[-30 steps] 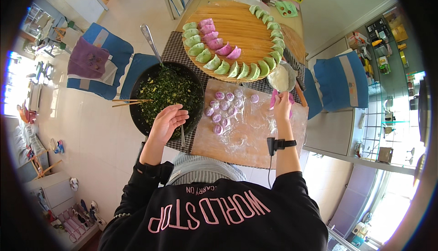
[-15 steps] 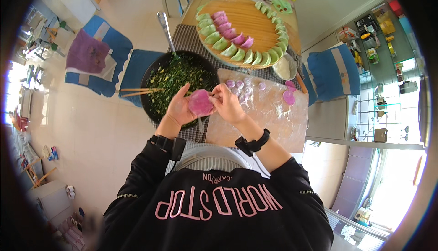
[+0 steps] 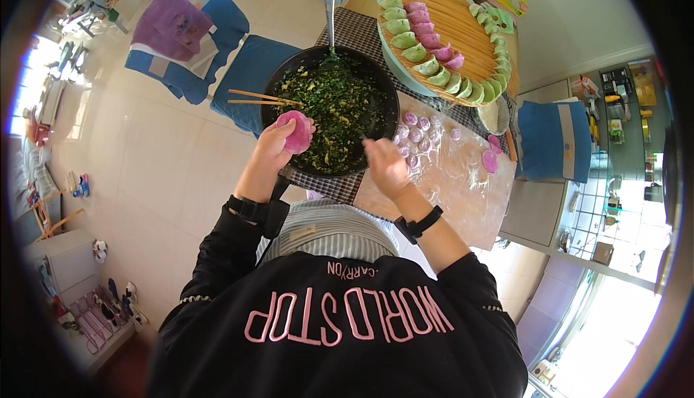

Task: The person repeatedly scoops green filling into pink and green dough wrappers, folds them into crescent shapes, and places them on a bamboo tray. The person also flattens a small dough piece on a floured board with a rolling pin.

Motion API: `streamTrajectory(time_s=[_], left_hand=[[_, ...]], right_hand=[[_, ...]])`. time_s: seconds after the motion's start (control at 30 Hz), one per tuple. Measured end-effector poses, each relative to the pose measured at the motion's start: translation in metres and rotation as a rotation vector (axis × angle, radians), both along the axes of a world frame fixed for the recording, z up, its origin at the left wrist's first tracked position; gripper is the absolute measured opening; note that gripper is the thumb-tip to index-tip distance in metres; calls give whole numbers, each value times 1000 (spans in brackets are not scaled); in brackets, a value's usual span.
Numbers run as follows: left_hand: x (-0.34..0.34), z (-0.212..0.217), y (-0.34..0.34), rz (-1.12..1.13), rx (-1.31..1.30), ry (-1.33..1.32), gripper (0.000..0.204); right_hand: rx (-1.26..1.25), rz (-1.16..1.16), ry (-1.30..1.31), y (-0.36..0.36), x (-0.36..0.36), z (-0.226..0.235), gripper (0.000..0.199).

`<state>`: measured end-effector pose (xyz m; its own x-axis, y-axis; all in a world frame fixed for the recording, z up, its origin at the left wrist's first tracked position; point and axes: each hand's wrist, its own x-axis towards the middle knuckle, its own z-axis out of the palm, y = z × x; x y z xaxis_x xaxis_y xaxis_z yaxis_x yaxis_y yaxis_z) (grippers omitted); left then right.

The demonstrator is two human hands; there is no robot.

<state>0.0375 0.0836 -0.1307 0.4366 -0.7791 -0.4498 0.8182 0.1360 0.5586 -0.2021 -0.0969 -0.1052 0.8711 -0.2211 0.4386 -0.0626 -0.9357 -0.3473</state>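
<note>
In my left hand (image 3: pixel 272 146) a round pink dumpling wrapper (image 3: pixel 296 133) lies cupped at the fingers, above the left side of a black pan (image 3: pixel 394 101). Chopped green and yellow filling (image 3: pixel 325 101) covers the pan's bottom. My right hand (image 3: pixel 388 168) is at the pan's lower right rim, its fingers curled together and blurred; what they hold, if anything, is hidden. A pair of wooden chopsticks (image 3: pixel 253 98) rests over the pan's left rim. A long-handled metal utensil (image 3: pixel 329 7) leans out at the far side.
A floured board (image 3: pixel 455 195) to the right carries small purple dough pieces (image 3: pixel 416 135) and flat pink wrappers (image 3: pixel 490 161). Beyond it, a round bamboo tray (image 3: pixel 448 29) holds green and pink dumplings. A white bowl (image 3: pixel 493 117) stands beside the tray. Blue-covered chairs (image 3: pixel 553 141) flank the table.
My hands have separated: the left keeps the wrapper and has moved left, while the right has left the wrapper for the pan's lower right rim. The view has shifted left.
</note>
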Motion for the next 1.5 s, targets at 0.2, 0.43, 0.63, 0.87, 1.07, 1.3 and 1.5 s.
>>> streamTrajectory(time_s=[0.2,0.43,0.63,0.87,1.07,1.3,1.5], left_hand=[[-7,-5,-1,62,-21,106,42],[8,11,10,119,-103,229,51],[17,3,-3,27,-242,197,51],[-16,2,-48,-21,151,333,40],[-42,26,-101,-90,107,299,33],[-34,51,-137,2,26,298,36],[-27,62,-126,148,97,354,27]], right_hand=[[397,-318,-60,4,-3,-20,14],[1080,-579,11,10,-19,-26,24],[1275,-658,-94,-2,-29,-19,26],[1305,-647,-194,-11,-25,16,27],[1020,-504,-331,0,-4,45,26],[30,-96,-249,15,0,37,35],[-87,38,-199,13,-3,18,43]])
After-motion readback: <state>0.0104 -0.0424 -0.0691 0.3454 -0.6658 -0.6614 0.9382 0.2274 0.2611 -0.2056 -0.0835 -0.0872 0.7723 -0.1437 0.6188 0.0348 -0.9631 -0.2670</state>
